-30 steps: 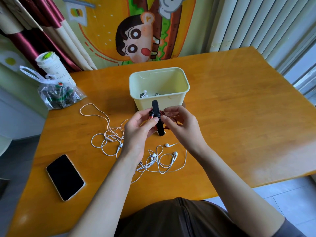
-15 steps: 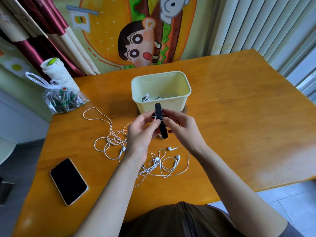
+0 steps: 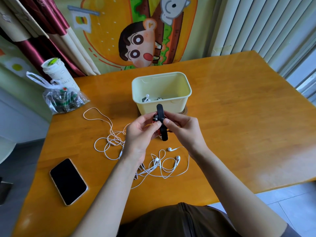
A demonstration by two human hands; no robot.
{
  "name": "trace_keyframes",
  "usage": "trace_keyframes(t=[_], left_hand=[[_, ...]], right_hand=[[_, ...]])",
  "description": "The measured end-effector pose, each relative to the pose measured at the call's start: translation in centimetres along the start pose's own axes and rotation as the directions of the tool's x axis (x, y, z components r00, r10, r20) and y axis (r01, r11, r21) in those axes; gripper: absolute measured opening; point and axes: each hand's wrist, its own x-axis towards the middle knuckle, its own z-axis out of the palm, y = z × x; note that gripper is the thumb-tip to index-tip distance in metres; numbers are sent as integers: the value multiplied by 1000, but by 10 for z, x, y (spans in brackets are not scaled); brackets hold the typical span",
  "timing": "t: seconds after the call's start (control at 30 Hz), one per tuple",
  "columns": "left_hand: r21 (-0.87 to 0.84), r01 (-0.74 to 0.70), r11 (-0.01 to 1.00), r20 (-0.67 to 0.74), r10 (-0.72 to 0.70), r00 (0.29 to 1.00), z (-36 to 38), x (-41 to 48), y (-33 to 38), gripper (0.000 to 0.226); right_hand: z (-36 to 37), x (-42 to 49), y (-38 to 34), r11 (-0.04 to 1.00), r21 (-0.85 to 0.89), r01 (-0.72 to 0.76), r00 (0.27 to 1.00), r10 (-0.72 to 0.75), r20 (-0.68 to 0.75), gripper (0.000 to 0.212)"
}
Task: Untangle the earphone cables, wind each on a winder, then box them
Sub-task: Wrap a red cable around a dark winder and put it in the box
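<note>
Table [image 3: 239,117]: orange-brown wood, varnished. A gloss is seen, and pale light is reflected off the far and right parts.
Box [image 3: 148,108]: pale yellow plastic, smooth. A soft satin finish is noted on the walls.
Winder [image 3: 160,112]: black and matt, rubber or soft plastic; which cannot be told.
Red cable [image 3: 154,119]: a shiny coating is seen.
White cables [image 3: 164,168]: smooth plastic coating, glossy buds.
Phone [image 3: 68,181]: black glass face, highly glossy. The edge looks like gold-toned metal.
Bag [image 3: 63,100]: thin clear plastic film, crinkled, with glints noted.
Cup [image 3: 58,72]: white, matt, paper-like.
Curtain [image 3: 42,40]: dark red cloth, satin sheen.
Wall hanging [image 3: 136,40]: printed, matt.
Floor [image 3: 290,211]: pale tiles, smooth.
</note>
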Motion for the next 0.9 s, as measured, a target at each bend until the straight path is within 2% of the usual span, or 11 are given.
trace_keyframes(t=[0.13, 0.23, 0.33, 0.5, 0.67, 0.9], left_hand=[[-49, -2, 999, 39, 4, 999, -2, 2, 1, 28], [-71, 16, 997, 52, -12, 999, -1, 2, 0, 28], [-104, 21, 994, 43, -17, 999, 2, 3, 1, 27], [-62, 26, 998, 77, -21, 997, 0, 0, 2, 28], [-11, 2, 1000, 98, -1, 995, -1, -1, 0, 39], [-11, -3, 1000, 72, 4, 997, 0, -1, -1, 41]], right_hand=[[-1, 0, -2, 992, 126, -10, 1000, 9, 13, 31], [-1, 0, 1, 994, 107, -19, 1000, 19, 4, 27], [-1, -2, 6, 995, 93, -27, 996, 35, -87, 14], [-7, -3, 4, 1000, 4, -2, 990, 3, -138, 6], [-11, -1, 3, 952, -290, 98, 973, -154, -173, 2], [-12, -4, 5, 966, -237, 107, 982, -139, -124, 11]])
